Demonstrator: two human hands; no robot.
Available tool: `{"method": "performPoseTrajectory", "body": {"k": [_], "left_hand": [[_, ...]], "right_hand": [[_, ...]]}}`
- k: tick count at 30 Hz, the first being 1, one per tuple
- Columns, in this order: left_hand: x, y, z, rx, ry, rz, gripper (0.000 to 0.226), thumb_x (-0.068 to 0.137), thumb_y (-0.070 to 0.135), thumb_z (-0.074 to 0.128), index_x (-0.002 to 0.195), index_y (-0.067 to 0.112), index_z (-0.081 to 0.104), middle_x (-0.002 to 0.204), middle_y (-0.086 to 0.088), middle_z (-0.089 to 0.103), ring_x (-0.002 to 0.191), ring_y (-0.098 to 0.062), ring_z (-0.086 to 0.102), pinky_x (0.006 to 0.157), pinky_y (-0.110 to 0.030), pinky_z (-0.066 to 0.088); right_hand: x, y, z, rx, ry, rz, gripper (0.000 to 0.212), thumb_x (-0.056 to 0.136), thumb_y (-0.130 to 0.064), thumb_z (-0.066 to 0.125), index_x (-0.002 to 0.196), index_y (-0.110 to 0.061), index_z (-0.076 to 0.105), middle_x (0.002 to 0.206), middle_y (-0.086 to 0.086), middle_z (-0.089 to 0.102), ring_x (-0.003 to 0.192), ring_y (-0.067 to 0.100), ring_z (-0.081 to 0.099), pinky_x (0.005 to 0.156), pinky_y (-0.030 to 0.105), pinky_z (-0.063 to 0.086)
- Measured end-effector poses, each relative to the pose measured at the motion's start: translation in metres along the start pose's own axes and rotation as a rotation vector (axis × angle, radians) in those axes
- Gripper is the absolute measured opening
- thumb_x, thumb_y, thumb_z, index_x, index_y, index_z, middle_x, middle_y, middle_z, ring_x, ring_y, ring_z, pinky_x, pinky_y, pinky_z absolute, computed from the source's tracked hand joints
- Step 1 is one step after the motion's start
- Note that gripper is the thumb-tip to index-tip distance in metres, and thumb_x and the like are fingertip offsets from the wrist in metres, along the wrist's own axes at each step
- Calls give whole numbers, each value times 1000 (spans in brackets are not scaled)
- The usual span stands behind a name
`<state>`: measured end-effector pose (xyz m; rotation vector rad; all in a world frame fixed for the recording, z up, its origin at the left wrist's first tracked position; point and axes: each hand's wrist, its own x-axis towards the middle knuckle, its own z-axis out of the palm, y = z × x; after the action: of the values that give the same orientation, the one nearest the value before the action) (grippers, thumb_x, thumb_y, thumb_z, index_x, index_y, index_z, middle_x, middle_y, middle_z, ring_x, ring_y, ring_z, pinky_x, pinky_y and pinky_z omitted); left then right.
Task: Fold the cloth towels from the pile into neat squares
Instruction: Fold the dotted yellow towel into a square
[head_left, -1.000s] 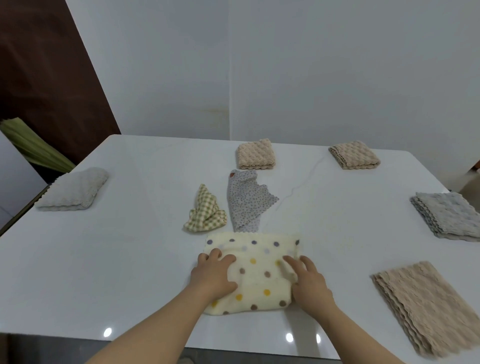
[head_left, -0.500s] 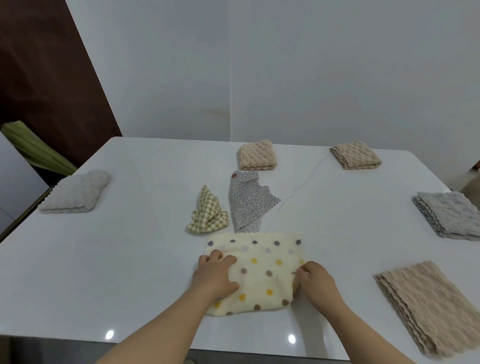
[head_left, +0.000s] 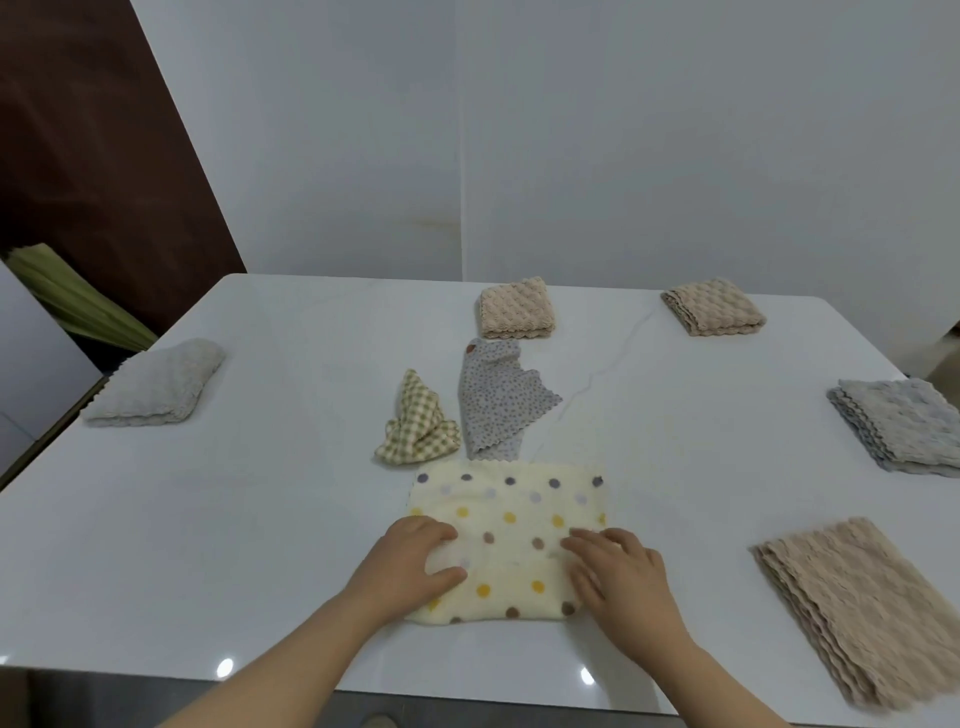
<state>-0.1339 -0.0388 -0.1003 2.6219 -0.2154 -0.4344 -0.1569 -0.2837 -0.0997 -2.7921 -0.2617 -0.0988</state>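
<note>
Left hand (head_left: 415, 564) and right hand (head_left: 618, 577) press flat, fingers spread, gripping nothing, on a folded polka-dot towel (head_left: 511, 525) on the white desk (head_left: 208, 519).

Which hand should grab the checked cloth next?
Left. The left hand lies nearer the checked cloth; the right hand would have to cross the dotted towel.

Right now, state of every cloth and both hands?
polka-dot towel: folded, flat, under both hands
left hand: open, pressing the towel
right hand: open, palm down on the towel
checked cloth: crumpled, unfolded
grey dotted cloth: loose, unfolded
two beige towels: folded, far edge
grey towel: folded
tan towel: folded
pale towel: folded
</note>
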Motion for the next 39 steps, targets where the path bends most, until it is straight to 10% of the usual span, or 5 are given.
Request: {"method": "performPoseTrajectory", "body": {"k": [5,9,15,25,39], "left_hand": [[-2,-6,3,43,-29,60,37,78,40,66,110,28,52,123,14,41,120,-5,36,93,-14,29],[-1,-6,3,50,-25,68,27,76,36,68,78,32,41,111,11,45,106,-4,40,77,-7,31],[-5,-4,-6,63,-104,120,33,74,35,69,74,38,36,118,8,46,115,-6,42,80,-8,33],[-10,3,-11,1,-14,144,27,77,22,60,67,32,37,74,16,48,77,-5,48,68,-19,38],[-11,3,-15,44,-76,119,14,98,29,40,104,28,52,116,6,60,81,-6,53,72,-19,40]], "right_hand": [[-2,-1,7,-54,-302,6,80,64,-68,21,135,-36,38,129,-16,45,127,11,32,102,25,21],[-5,7,16,13,-77,-68,32,60,-45,59,91,-37,54,80,-13,57,87,13,43,66,19,33],[-9,13,14,16,-120,-38,80,26,-33,92,72,-33,27,68,-20,54,58,8,55,52,8,20],[-9,11,-4,149,-109,-183,5,74,-25,52,78,-27,54,77,-13,56,85,7,45,75,9,30],[-16,14,-17,462,-261,233,15,91,-19,50,78,-25,51,59,-6,45,55,6,39,54,18,29]]}}
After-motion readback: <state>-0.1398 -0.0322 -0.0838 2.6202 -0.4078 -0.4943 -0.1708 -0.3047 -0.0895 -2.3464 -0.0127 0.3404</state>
